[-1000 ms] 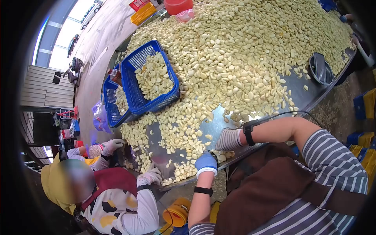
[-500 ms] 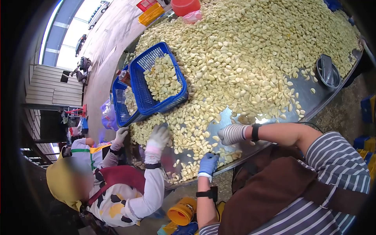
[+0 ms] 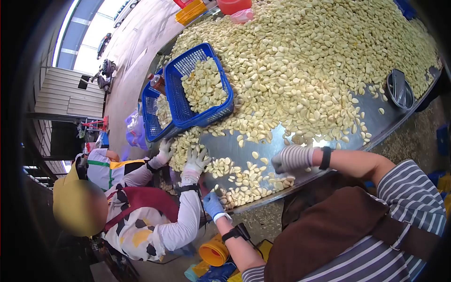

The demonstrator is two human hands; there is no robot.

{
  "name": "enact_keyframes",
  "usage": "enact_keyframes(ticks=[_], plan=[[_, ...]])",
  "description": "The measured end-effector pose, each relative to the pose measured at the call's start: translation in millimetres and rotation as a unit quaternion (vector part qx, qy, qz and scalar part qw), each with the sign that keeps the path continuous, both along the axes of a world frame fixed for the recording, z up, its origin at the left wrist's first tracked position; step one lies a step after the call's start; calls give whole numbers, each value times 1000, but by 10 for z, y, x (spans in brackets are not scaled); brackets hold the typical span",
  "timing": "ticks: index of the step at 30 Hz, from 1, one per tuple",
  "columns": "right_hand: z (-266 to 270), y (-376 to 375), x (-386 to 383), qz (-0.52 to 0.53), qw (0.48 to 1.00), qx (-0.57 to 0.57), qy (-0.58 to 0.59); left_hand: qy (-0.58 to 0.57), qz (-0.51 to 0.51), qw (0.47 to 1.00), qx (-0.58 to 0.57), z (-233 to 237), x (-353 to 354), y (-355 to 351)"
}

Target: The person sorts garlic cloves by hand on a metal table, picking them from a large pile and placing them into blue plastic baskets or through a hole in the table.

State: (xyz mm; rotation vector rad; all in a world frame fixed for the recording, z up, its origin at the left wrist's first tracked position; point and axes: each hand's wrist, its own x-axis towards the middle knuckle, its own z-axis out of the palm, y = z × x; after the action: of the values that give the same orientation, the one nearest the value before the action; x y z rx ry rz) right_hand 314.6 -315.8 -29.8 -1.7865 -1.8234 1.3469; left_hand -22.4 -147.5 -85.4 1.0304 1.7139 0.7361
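Note:
Pale, flat clove-like pieces cover much of a metal table. My left hand, in a blue glove, is at the near edge beside a small loose group of pieces. Its fingers are drawn together around something too small to make out. Over the bare metal to the right, my right hand wears a grey-and-white striped glove. Its fingers are curled, with their tips pointing left, and what they may hold is hidden.
Two blue baskets with pieces stand at the left. A co-worker's white-gloved hand is spread close to my left hand; the other is near the baskets. A metal bowl sits right, and an orange bucket below the table.
My left hand has moved left along the near edge. More bare metal shows left of my right hand. The co-worker's nearer hand now has its fingers spread. The whole view has shifted slightly.

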Motion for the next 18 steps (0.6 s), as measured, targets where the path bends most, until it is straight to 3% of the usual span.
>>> enact_keyframes(ticks=[1, 2, 3, 5, 7, 10, 12, 13, 14, 15, 16, 18], plan=[[-100, -51, 180, -63, 998, -6, 22, 149, -72, 983, 82, -17, 32, -19], [-197, -93, 327, -107, 993, 16, 47, 294, -146, 941, 81, 10, 74, -4], [-197, -115, 441, -152, 985, 39, 68, 395, -241, 886, -20, 115, 163, 40], [-76, -158, 585, -172, 984, 1, 37, 560, -300, 771, -39, -30, 305, 50], [-18, -209, 637, -162, 983, -9, -80, 576, -382, 717, -90, -47, 367, 196], [-201, -322, 394, -54, 982, 38, -174, 559, -450, 693, -68, -658, 10, 511], [-422, -358, 147, -11, 976, 47, -214, 466, -418, 779, -27, -897, -178, 639], [-513, -387, 42, 11, 971, 43, -236, 385, -408, 823, -94, -977, -227, 713], [-560, -386, 4, 34, 964, 40, -260, 230, -342, 897, -156, -628, -35, 557], [-569, -355, 9, 29, 964, 46, -259, 66, -266, 938, -212, -234, 190, 324], [-564, -319, 18, 45, 968, 39, -242, -125, -225, 932, -254, -184, 182, 267], [-628, -248, 53, 64, 981, -14, -184, -442, -178, 832, -283, 2, 238, 57]])
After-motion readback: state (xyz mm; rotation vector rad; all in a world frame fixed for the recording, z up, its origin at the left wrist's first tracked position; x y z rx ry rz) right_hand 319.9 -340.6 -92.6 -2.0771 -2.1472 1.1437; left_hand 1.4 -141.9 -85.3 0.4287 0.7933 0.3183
